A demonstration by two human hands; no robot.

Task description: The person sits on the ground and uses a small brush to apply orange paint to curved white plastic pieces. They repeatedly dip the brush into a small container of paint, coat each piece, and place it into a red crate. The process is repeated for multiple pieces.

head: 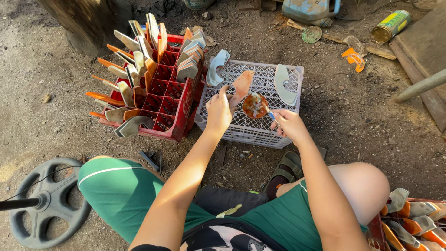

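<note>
My left hand (218, 110) holds an orange-brown flat curved piece (241, 84) over an upturned white plastic crate (288, 135). My right hand (289, 123) grips a small brush (268, 112) whose tip rests at a round tin of reddish-brown paste (255, 106) standing on the crate. Two pale grey curved pieces (216, 67) (284, 83) lie on the crate's top, one at the far left and one at the far right.
A red compartment crate (179, 122) stuffed with several grey and orange pieces stands left of the white crate. A grey wheel-shaped base (51, 202) lies at lower left. More pieces sit in a red crate (409, 223) at lower right. A can (391, 25) lies on the dirt at top right.
</note>
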